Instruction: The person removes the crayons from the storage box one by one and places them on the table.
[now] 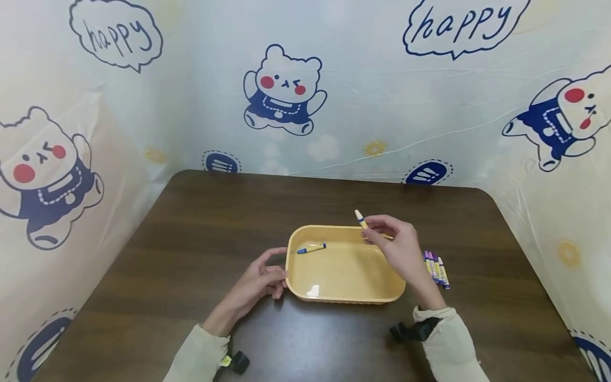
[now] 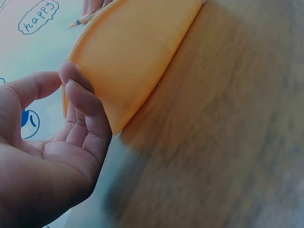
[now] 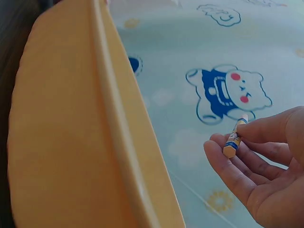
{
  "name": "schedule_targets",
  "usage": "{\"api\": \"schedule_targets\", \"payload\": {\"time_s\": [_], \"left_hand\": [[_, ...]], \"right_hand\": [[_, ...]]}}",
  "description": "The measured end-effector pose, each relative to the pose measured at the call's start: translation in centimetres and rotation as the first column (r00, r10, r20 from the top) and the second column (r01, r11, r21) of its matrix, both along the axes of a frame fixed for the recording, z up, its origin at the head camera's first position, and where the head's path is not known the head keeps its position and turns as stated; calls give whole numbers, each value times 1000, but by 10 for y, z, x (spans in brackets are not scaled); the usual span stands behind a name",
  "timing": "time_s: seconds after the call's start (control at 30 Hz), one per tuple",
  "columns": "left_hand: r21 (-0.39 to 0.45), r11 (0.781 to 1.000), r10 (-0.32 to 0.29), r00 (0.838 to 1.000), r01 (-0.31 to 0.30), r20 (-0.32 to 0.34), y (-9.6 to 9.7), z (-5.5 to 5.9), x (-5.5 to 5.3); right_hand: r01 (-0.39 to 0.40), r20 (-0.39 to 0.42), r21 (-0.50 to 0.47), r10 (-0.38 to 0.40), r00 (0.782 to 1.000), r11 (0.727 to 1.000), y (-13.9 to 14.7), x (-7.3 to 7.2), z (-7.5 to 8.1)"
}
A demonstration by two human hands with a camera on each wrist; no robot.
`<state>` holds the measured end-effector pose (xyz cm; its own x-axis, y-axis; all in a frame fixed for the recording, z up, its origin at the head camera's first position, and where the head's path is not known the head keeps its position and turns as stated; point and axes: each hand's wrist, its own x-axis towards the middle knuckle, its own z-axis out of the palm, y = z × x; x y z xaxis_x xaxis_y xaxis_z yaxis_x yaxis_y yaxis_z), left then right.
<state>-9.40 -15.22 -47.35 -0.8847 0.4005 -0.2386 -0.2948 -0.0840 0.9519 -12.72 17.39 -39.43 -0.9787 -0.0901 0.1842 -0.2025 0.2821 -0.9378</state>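
My right hand (image 1: 393, 244) pinches a white-tipped crayon (image 1: 360, 218) with a yellow wrapper and blue bands between thumb and fingers, over the far right rim of the yellow tray (image 1: 353, 294). The right wrist view shows this crayon (image 3: 232, 142) end-on, its flat end towards the camera. At the tray's left end my left hand (image 1: 260, 278) grips the rim, its fingertips (image 2: 78, 88) bent against the edge in the left wrist view. Inside the tray, towards the left, lies one blue crayon (image 1: 311, 248) with a yellow wrapper.
Several crayons (image 1: 436, 269) with purple, pink and white tips lie side by side right of the tray, partly behind the right wrist. All stands on a dark wooden table (image 1: 191, 228). A patterned curtain (image 1: 353, 106) hangs behind and at both sides.
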Motion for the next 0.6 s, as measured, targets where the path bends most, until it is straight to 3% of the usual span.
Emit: {"api": "schedule_targets", "payload": {"time_s": [0.17,0.33,0.6], "left_hand": [[36,999,-7,1000,7,15,1,-2,1],[48,999,-8,1000,8,-1,1,-6,3],[27,999,31,1000,-31,-2,6,-8,3]], "right_hand": [[79,-20,-7,-79,997,997,29,13,-8],[177,-31,87,-175,984,980,57,27,-19],[346,-166,249,-312,935,905,98,37,-26]]}}
